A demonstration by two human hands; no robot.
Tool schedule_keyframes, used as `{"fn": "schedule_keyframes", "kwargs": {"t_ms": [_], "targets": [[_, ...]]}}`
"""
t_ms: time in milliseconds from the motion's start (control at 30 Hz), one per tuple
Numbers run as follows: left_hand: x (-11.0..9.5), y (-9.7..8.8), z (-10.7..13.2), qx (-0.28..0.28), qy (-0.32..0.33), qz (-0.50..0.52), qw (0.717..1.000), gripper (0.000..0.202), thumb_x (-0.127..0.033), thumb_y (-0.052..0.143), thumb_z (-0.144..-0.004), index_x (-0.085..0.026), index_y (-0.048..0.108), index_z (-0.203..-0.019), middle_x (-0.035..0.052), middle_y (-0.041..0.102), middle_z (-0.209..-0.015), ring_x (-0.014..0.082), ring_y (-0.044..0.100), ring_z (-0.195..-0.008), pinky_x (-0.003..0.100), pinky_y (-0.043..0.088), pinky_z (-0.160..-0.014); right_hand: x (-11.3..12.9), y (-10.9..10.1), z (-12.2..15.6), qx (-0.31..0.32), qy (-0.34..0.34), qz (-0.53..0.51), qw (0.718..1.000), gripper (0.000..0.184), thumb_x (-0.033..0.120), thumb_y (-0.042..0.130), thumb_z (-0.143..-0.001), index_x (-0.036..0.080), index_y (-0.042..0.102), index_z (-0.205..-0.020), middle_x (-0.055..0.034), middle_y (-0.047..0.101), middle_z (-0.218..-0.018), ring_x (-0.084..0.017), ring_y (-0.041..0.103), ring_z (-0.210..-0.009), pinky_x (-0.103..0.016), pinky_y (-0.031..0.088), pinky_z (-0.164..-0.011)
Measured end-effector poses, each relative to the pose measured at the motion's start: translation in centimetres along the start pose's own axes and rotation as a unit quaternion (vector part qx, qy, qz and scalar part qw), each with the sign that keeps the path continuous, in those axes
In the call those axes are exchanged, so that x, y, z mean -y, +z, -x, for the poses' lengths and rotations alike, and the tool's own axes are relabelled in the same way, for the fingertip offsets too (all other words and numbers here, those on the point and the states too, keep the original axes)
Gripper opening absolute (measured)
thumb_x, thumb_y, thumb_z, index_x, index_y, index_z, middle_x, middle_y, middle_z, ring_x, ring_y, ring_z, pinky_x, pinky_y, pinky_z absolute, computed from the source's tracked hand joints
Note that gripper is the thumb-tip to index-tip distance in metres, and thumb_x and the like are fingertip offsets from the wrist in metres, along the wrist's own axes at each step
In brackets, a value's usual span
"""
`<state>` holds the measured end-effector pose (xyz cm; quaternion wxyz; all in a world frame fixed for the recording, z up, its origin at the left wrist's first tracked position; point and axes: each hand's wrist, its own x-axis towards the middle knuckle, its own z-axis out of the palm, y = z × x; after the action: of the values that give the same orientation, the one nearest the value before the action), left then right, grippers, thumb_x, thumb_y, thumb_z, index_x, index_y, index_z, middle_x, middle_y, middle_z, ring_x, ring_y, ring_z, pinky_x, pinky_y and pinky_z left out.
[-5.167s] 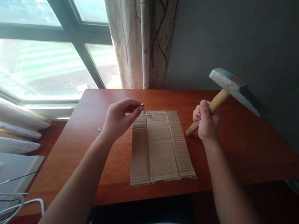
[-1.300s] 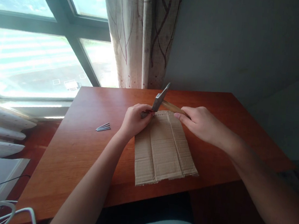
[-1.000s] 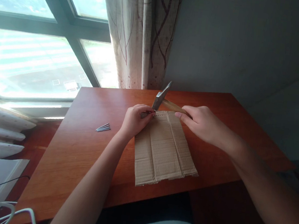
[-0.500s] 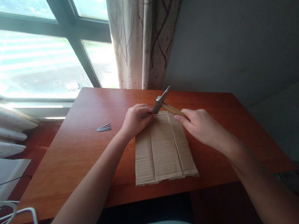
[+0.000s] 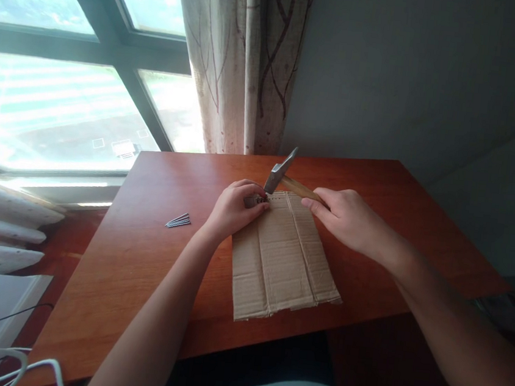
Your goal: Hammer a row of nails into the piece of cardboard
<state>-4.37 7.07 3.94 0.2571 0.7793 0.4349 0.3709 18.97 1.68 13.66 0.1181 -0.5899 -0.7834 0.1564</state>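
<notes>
My right hand (image 5: 340, 213) is wrapped round the wooden handle of a hammer (image 5: 277, 177), whose metal head tilts just above my left fingertips. Thumb and forefinger of my left hand (image 5: 237, 206) pinch what looks like a nail, mostly hidden by the fingers and the hammer head. Both are at the far end of a flat piece of brown cardboard (image 5: 285, 257), which lies on the table. A row of small dark holes or marks runs near the cardboard's far edge. Several loose nails (image 5: 178, 220) lie together on the table, left of my left hand.
The reddish-brown wooden table (image 5: 138, 279) reaches back to a curtain (image 5: 239, 62) and a grey wall (image 5: 411, 80). A window (image 5: 63, 111) is on the left. White and black cables (image 5: 23, 359) hang by the near left corner.
The hammer head has shifted very slightly up and right, away from my left fingertips. My left thumb sits a little lower, with a wider gap to the fingers. The cardboard and loose nails have stayed put.
</notes>
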Motion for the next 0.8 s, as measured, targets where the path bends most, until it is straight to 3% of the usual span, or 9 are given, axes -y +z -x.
{"fn": "schedule_keyframes", "kwargs": {"t_ms": [367,800], "targets": [[0.5,0.3,0.0,0.002,-0.028,0.017,0.999,0.022,-0.035,0.074,-0.078,-0.022,0.073,-0.095,0.0039,0.073,-0.096,0.0214,0.067,-0.091,0.033,0.053,-0.081,-0.2,0.9,-0.4,0.008,0.003,0.000,1.000,0.040,0.046,0.043,-0.099,0.022,0.042,-0.067,-0.0002,0.055,-0.062,-0.014,0.046,-0.056,-0.029,0.027,-0.056],[0.2,0.3,0.3,-0.007,-0.040,0.039,0.998,0.020,-0.032,0.074,-0.077,-0.022,0.072,-0.094,0.0029,0.075,-0.096,0.0213,0.068,-0.089,0.033,0.053,-0.079,-0.5,1.4,-0.2,0.025,0.017,-0.007,1.000,0.037,0.045,0.045,-0.097,0.022,0.046,-0.069,-0.0007,0.057,-0.062,-0.014,0.048,-0.056,-0.028,0.029,-0.055]]}}
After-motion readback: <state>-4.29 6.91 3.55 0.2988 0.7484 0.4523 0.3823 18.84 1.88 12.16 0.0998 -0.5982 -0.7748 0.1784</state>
